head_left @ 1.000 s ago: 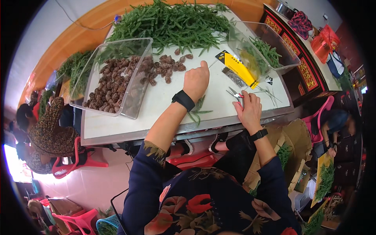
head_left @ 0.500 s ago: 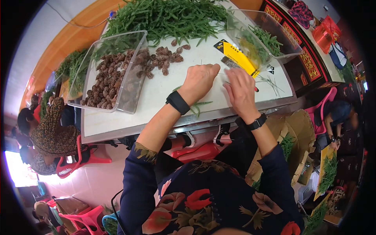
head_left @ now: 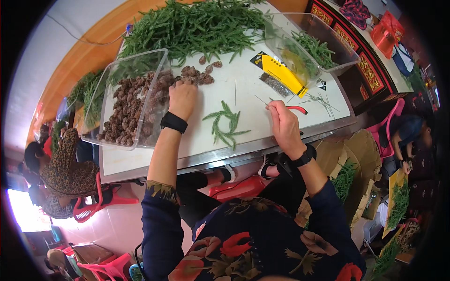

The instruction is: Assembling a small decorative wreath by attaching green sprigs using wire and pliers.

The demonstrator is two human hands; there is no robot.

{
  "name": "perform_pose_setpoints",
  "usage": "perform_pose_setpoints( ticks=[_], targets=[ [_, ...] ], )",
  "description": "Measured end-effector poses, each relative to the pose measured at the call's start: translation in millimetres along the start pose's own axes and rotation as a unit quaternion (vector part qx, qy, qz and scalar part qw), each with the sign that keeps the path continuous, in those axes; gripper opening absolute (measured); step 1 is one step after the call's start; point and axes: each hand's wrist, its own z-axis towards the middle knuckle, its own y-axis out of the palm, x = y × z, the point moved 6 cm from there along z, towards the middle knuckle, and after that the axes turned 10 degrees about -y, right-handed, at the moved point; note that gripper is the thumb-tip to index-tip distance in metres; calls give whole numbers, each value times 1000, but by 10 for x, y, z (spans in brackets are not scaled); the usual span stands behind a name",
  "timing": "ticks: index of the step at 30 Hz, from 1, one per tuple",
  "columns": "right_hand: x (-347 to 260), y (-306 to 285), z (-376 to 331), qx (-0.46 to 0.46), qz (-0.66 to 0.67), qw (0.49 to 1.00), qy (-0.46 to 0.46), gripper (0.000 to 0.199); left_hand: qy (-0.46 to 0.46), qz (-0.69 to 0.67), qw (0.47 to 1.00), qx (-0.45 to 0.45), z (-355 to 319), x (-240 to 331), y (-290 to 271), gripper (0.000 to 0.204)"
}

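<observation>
My left hand [head_left: 182, 99] reaches to the loose pine cones [head_left: 205, 77] beside the clear bin. Its fingers are bunched and curled down onto a cone, with the fingertips partly hidden. My right hand [head_left: 284, 122] is closed in a pinch on a thin wire [head_left: 260, 99], which sticks out toward the left. Between my hands, a ring of green artificial sprigs [head_left: 215, 128] lies flat on the white table [head_left: 197, 150]. Another thin wire [head_left: 236, 92] lies above the ring. Pliers with a red handle [head_left: 297, 109] rest just beyond my right hand.
Many brown cones fill the clear plastic bin [head_left: 164, 54] at left. A heap of green sprigs [head_left: 197, 28] covers the far side. At right are a yellow packet [head_left: 281, 72], loose wires [head_left: 322, 103] and another clear bin [head_left: 347, 63]. Open cardboard [head_left: 361, 154] stands beside the table. People sit nearby.
My hands have parted. The left has moved leftward to the pine cones; the right has drawn slightly back with its fingers pinched on a wire. The green ring is now uncovered.
</observation>
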Motion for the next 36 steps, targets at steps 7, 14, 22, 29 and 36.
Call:
perform_pose_setpoints(
  ticks=[7, 14, 22, 29, 36],
  targets=[
    [-70, -21, -75, 1, 78, 995, 64, 11, -92, -5, 995, -29, -77, -87, 101, 17],
    [-273, 12, -57, -19, 135, 987, 83, 12, -136, -222, 966, -12, -317, 33, -355, 15],
    [-858, 48, -50, -40, 235, 968, 77, 9, -273, -741, 605, -102, -1115, 546, -911, 31],
    [-1196, 107, -82, -33, 141, 983, -110, 15, -315, -770, 549, -83, -1399, 593, -966, 30],
    [-1224, 104, -85, -34, 111, 988, -101, 18, -314, -773, 547, -72, -1485, 604, -981, 33]
  ],
)
